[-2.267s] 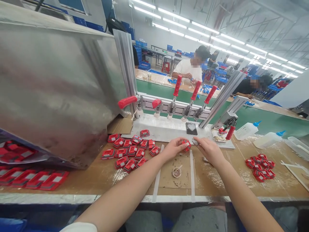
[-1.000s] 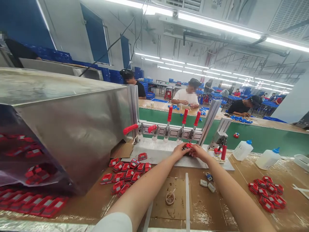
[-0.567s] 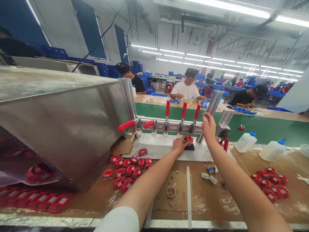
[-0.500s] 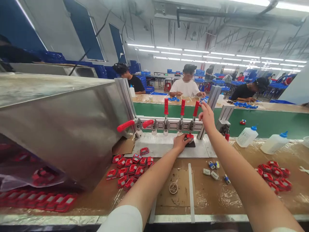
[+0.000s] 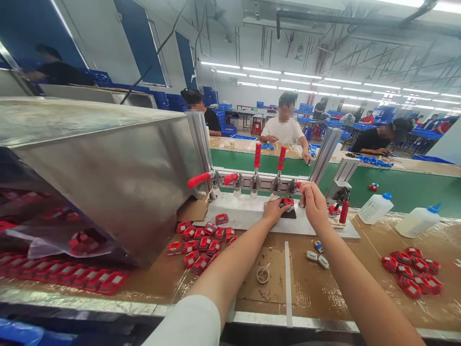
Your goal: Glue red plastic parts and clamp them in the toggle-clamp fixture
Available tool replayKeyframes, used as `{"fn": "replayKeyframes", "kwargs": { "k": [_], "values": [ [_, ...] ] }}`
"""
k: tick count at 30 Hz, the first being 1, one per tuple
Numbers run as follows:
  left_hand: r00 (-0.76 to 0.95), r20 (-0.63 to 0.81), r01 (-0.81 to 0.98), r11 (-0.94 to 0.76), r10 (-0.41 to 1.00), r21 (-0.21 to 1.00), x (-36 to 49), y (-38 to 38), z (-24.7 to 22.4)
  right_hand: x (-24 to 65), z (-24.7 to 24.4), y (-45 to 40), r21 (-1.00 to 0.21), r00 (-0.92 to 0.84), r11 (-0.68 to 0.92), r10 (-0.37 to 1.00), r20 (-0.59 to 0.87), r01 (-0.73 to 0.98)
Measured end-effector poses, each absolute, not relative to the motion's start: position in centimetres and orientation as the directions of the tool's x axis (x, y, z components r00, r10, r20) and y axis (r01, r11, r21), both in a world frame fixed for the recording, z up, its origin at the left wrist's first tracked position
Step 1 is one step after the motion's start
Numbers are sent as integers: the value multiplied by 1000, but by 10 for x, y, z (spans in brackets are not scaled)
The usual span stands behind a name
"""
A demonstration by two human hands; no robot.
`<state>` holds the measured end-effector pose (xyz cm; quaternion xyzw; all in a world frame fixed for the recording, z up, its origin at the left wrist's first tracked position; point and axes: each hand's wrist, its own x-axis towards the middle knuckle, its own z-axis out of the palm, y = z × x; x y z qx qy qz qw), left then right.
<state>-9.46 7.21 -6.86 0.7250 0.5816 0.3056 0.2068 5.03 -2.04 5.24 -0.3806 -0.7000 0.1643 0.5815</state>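
Note:
My left hand (image 5: 272, 210) is closed around the near side of a small red plastic case (image 5: 288, 202), which rests on a black pad (image 5: 290, 214) on the white base plate of a clamp fixture. Above the case is the rightmost toggle clamp, its red handle (image 5: 298, 184) mostly covered by my right hand (image 5: 314, 199), whose fingers are wrapped round it. Two neighbouring red clamp handles (image 5: 257, 155) stand upright. Further left, two more handles (image 5: 199, 180) lie lowered.
Loose red cases (image 5: 204, 243) are heaped left of my left forearm, with another pile (image 5: 412, 271) at right. A metal box (image 5: 144, 182) stands at left. White bottles (image 5: 376, 208), grey-white parts (image 5: 317, 258) and a small round dish (image 5: 262, 274) are about. Co-workers sit across a green conveyor (image 5: 403, 187).
My right hand has closed on the rightmost clamp handle and swung it down from upright. My left hand stays at the red case. The view has shifted slightly.

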Motion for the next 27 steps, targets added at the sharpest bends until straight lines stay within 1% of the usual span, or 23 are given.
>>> {"fn": "replayKeyframes", "kwargs": {
  "k": [8, 10, 12, 15, 17, 20, 23, 25, 27],
  "values": [
    [137, 200, 723, -236, 970, 649, -94, 70, -65, 58, 27, -21, -479, -135, 793, 558, 819, 375],
    [136, 200, 725, -235, 970, 647, -94, 70, -66, 63, 13, -20, -435, -192, 807, 538, 821, 400],
    [137, 204, 727, -239, 969, 644, -94, 71, -67, 68, -3, -20, -380, -297, 812, 532, 793, 443],
    [143, 214, 727, -249, 966, 640, -95, 71, -68, 69, -20, -22, -261, -459, 793, 548, 699, 550],
    [149, 219, 724, -258, 964, 640, -95, 71, -69, 65, -20, -24, -182, -507, 732, 607, 612, 657],
    [155, 221, 720, -263, 963, 642, -96, 71, -70, 55, -10, -26, -66, -511, 591, 742, 434, 804],
    [162, 206, 721, -259, 965, 643, -96, 72, -72, 43, -6, -23, 47, -481, 488, 831, 280, 871],
    [174, 188, 724, -255, 967, 641, -97, 72, -70, 36, -13, -18, 96, -454, 444, 862, 224, 891],
    [194, 171, 725, -259, 966, 638, -98, 70, -64, 30, -23, -11, 106, -440, 427, 875, 203, 898]
  ]
}}
